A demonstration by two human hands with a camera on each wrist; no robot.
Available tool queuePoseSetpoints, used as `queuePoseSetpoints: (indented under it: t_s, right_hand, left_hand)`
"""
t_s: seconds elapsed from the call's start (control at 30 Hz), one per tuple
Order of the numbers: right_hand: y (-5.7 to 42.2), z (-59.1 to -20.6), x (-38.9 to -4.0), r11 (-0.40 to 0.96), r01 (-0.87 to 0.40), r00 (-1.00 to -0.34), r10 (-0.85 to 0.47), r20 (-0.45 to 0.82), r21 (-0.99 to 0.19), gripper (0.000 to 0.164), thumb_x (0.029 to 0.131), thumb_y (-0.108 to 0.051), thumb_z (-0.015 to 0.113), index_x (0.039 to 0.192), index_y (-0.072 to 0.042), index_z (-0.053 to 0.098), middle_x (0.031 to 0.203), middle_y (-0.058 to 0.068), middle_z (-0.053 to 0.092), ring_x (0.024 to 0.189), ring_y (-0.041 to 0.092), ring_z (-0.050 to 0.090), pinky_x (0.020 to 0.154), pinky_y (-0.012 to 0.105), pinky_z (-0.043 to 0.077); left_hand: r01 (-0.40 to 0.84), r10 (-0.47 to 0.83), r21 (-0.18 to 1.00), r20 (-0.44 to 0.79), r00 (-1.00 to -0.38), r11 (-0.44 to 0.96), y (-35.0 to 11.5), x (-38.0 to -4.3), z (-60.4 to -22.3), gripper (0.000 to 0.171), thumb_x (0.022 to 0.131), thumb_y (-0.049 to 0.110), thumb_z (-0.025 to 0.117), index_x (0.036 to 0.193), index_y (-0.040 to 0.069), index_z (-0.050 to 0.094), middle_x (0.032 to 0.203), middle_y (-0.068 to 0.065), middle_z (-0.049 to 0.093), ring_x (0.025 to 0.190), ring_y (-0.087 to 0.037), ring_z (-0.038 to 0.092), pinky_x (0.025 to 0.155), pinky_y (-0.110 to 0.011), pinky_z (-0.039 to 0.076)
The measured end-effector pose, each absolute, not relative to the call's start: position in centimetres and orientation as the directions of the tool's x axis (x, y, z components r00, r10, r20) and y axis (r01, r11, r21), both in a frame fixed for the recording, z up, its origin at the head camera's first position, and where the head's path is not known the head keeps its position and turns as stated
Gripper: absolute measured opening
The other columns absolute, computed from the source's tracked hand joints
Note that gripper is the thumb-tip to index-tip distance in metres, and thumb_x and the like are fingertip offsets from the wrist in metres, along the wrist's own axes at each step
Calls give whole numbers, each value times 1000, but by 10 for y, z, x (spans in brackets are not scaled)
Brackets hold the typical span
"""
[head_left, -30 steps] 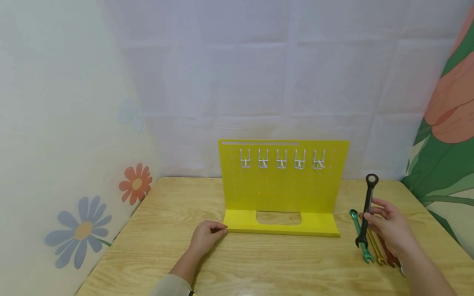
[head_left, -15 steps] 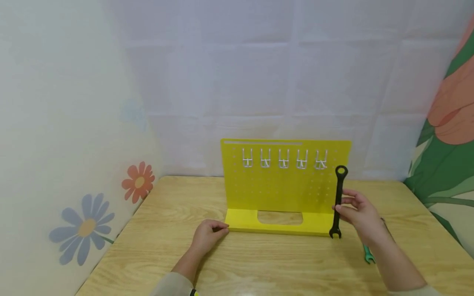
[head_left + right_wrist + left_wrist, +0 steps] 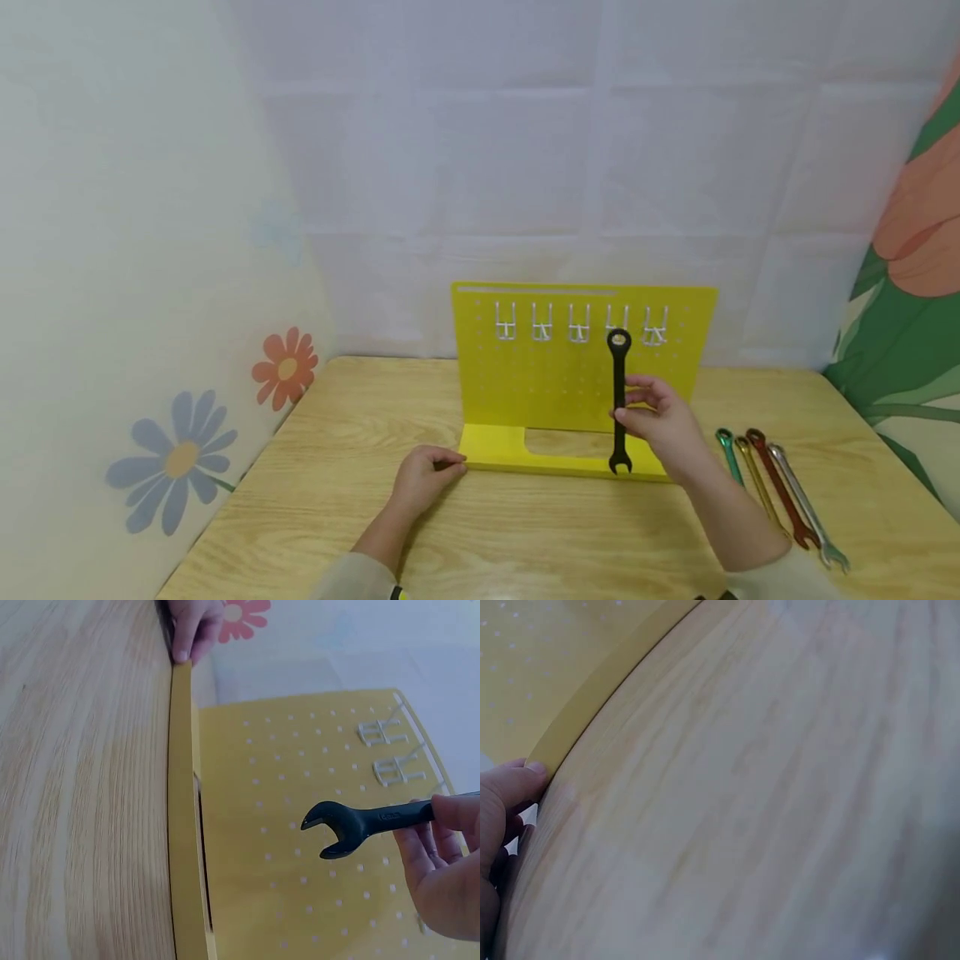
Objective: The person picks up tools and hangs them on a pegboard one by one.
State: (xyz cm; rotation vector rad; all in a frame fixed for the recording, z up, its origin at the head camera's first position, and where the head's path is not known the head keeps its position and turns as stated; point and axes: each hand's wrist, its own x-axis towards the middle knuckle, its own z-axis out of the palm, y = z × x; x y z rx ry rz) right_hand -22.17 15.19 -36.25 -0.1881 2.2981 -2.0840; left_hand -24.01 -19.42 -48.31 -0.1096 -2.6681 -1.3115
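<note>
My right hand (image 3: 660, 425) pinches a black combination wrench (image 3: 619, 392) by its middle, ring end up and open jaw down. The wrench is held upright in front of the yellow pegboard (image 3: 547, 392), its ring overlapping the second hook from the right (image 3: 617, 315) in the head view. In the right wrist view the wrench's open end (image 3: 345, 829) points left across the board's holes. My left hand (image 3: 423, 479) grips the pegboard base at its front left corner, with the thumb (image 3: 532, 771) against the yellow edge.
On the wooden table (image 3: 525, 533) to the right lie a green wrench (image 3: 729, 457), a gold wrench (image 3: 761, 483), a red wrench (image 3: 783, 492) and a silver wrench (image 3: 808, 504). Several metal hooks (image 3: 506, 323) line the board's upper part. A white cloth (image 3: 420, 167) hangs behind.
My right hand has carried the black wrench left from above the other wrenches to the front of the pegboard. My left hand has stayed at the base corner.
</note>
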Motion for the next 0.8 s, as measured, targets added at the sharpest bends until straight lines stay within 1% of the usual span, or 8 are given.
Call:
queuePoseSetpoints:
  t_s: [0.17, 0.33, 0.57, 0.8]
  right_hand:
    - [125, -361, -226, 49, -75, -990, -123, 69, -996, 46, 93, 7, 58, 136, 4, 42, 100, 2, 56, 85, 4, 65, 79, 23, 55]
    - [101, -363, -230, 24, -60, -990, -129, 56, -998, 43, 91, 8, 61, 132, 3, 48, 100, 5, 58, 85, 9, 64, 78, 24, 55]
    - [70, -366, -236, 11, -66, -990, -126, 64, -998, 39, 88, 11, 62, 125, 2, 54, 99, 9, 60, 84, 14, 65, 81, 29, 55]
    - [46, -368, -244, -4, -80, -987, -140, 80, -997, 38, 86, 13, 63, 121, 2, 57, 98, 13, 61, 84, 18, 66, 78, 32, 57]
  left_hand:
    - [137, -4, 775, 178, -984, 617, -195, -240, -484, 5, 83, 8, 76, 86, 12, 78, 90, -1, 74, 86, -14, 65, 79, -29, 51]
    - [130, -8, 781, 170, -985, 611, -195, -239, -484, 5, 83, 8, 76, 85, 11, 78, 89, -1, 74, 85, -13, 64, 78, -28, 51]
    - [152, 1, 781, 190, -982, 606, -194, -240, -485, 4, 83, 8, 76, 85, 11, 78, 88, -2, 74, 84, -12, 64, 77, -26, 50]
    - [153, 0, 784, 192, -981, 601, -194, -240, -485, 4, 82, 7, 76, 84, 10, 78, 88, -2, 74, 84, -12, 63, 77, -26, 50]
